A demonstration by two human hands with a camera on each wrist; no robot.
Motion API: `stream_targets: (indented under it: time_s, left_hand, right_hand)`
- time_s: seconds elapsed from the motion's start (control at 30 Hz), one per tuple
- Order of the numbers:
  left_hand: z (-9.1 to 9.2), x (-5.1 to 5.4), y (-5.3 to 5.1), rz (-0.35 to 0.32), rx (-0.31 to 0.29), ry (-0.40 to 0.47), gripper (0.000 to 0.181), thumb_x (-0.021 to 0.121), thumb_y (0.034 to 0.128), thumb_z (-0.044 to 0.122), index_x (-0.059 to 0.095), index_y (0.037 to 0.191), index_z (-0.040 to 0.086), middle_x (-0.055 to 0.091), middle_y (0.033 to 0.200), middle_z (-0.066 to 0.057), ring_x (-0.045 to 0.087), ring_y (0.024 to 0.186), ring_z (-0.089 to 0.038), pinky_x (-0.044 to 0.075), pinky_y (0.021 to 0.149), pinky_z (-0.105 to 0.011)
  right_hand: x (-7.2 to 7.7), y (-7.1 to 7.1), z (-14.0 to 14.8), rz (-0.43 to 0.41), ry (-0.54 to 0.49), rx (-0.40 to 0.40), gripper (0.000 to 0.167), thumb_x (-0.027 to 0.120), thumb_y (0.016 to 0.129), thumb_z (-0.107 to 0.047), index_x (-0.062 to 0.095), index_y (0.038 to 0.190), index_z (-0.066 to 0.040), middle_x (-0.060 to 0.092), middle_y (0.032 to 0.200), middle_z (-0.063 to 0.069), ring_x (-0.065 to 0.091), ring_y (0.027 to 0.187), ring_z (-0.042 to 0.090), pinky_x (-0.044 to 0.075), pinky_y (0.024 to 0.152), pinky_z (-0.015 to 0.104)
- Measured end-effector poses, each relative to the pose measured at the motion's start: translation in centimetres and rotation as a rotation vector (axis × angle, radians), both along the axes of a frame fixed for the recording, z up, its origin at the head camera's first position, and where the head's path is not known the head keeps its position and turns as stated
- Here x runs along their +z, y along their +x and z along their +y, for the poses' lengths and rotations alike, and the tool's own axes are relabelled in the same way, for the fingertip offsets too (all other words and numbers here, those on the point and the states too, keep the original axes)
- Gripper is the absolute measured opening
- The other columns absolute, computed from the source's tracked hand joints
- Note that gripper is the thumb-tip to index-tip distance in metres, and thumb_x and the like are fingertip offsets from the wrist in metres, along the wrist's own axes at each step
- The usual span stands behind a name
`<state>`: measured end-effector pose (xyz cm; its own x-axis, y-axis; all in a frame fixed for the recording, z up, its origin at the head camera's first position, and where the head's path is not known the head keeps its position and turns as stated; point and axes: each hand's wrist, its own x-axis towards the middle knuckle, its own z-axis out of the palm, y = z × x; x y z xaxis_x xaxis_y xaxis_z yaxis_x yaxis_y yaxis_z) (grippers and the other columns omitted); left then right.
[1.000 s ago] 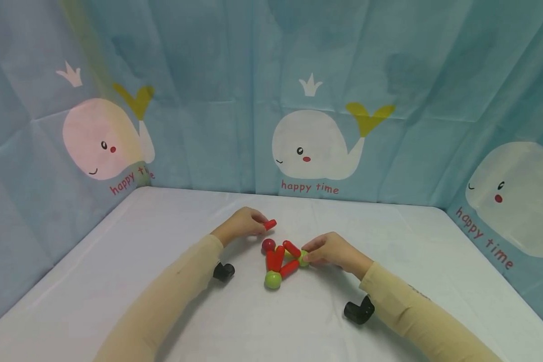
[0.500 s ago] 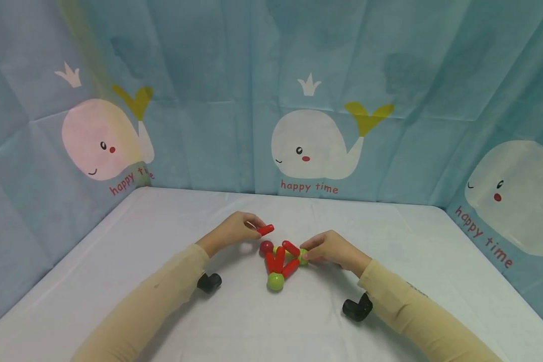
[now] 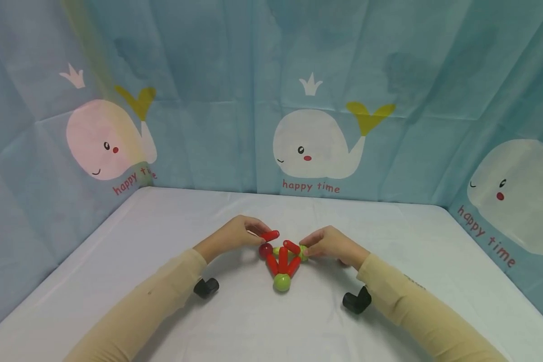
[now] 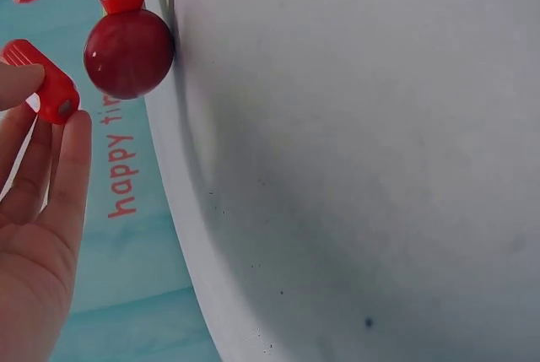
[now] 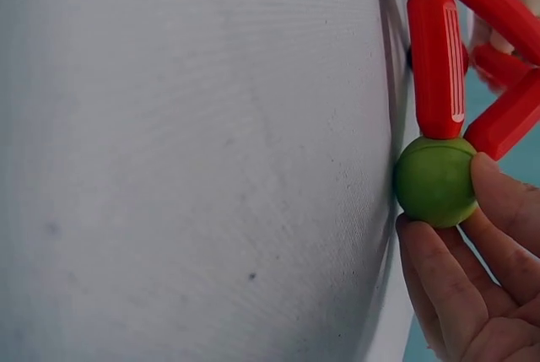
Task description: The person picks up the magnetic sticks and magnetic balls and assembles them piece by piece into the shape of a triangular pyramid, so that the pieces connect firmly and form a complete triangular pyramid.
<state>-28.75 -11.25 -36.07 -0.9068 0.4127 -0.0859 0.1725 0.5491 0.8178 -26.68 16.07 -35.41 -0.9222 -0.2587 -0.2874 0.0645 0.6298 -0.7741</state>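
Observation:
My left hand (image 3: pixel 237 232) pinches a loose red rod (image 3: pixel 270 235) by one end, just above a dark red ball (image 3: pixel 265 250). That rod's free end (image 4: pixel 63 109) points away from my fingers in the left wrist view. My right hand (image 3: pixel 332 245) grips a green ball (image 5: pixel 436 181) between thumb and fingers. Both balls belong to a joined frame of balls and rods on the table. Red rods run from a nearer green ball (image 3: pixel 282 282) to each of them. Another red rod (image 3: pixel 283 260) slants up from it. A short red rod (image 3: pixel 291 246) rises from the held ball.
A yellow-green rod (image 3: pixel 277 251) lies along the far side of the frame. Behind my right wrist a small dark red thing (image 3: pixel 344 262) is mostly hidden. Black wrist mounts (image 3: pixel 357 300) hang under both sleeves. The white table (image 3: pixel 253 327) meets a blue whale-print curtain (image 3: pixel 217 151).
My left hand has brought the loose rod down, nearer the dark red ball. The joined frame has turned slightly, its near green ball shifting right. My right hand keeps its grip.

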Motion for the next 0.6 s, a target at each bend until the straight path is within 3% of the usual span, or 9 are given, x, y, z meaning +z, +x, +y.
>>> stream_targets:
  time_s: [0.2,0.6]
  left_hand:
    - [-0.06,0.21,0.50,-0.007,-0.055,0.027,0.024,0.070,0.0905,0.014,0.073,0.115,0.013,0.073,0.112,-0.003,0.065,0.105,-0.019,0.054,0.096,-0.040]
    - [0.69,0.18,0.93,0.026,-0.135,0.034,0.026,0.069,0.0903,0.011,0.073,0.116,0.011,0.074,0.113,-0.005,0.066,0.109,-0.019,0.054,0.097,-0.038]
  right_hand:
    - [-0.02,-0.35,0.05,-0.015,0.031,-0.002,0.026,0.074,0.087,-0.018,0.076,0.113,-0.016,0.074,0.113,0.000,0.066,0.098,0.015,0.051,0.094,0.041]
    - [-0.14,-0.84,0.18,-0.009,0.019,0.044,0.028,0.073,0.088,-0.018,0.075,0.115,-0.014,0.075,0.112,0.001,0.066,0.099,0.014,0.052,0.096,0.041]
